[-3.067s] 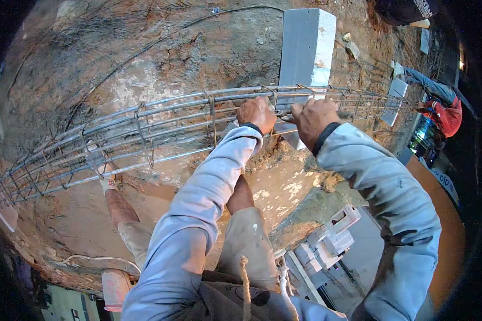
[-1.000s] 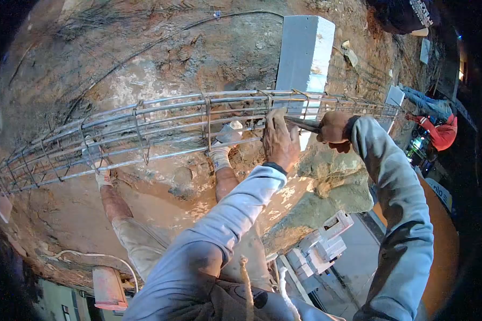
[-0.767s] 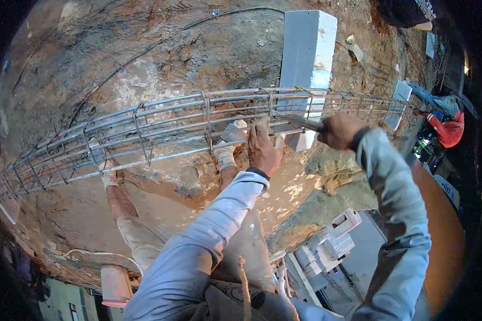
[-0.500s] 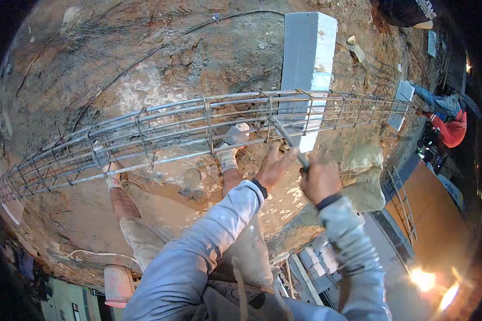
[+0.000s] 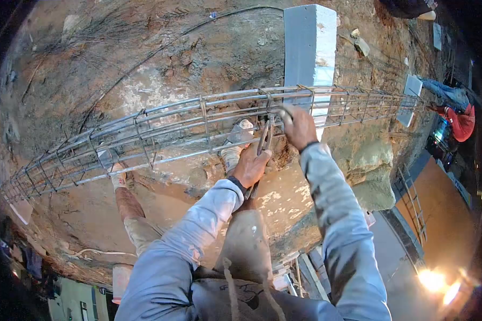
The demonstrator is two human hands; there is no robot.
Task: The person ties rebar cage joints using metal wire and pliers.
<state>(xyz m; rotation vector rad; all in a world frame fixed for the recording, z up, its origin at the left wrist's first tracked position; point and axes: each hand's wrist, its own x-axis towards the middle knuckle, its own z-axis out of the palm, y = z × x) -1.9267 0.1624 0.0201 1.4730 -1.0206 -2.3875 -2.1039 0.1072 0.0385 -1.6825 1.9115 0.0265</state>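
Observation:
Long steel pincers are in my left hand, whose fingers are closed around the handles. The jaws point up to the near bars of a long rebar cage that runs across the view. My right hand is closed by the cage, just right of the jaws. What its fingers pinch at the bars is hidden. Beneath the cage, near my right hand, a long pale block supports the bars.
My feet stand in wet mud under and beside the cage. A lumpy pale sack lies to the right. Further right, a person in a red top crouches near the cage's far end, above an orange panel with a ladder-like frame.
The pincers have swung from leaning right to leaning left, with my left hand lower on the handles. My right hand has left the handles and moved up to the cage.

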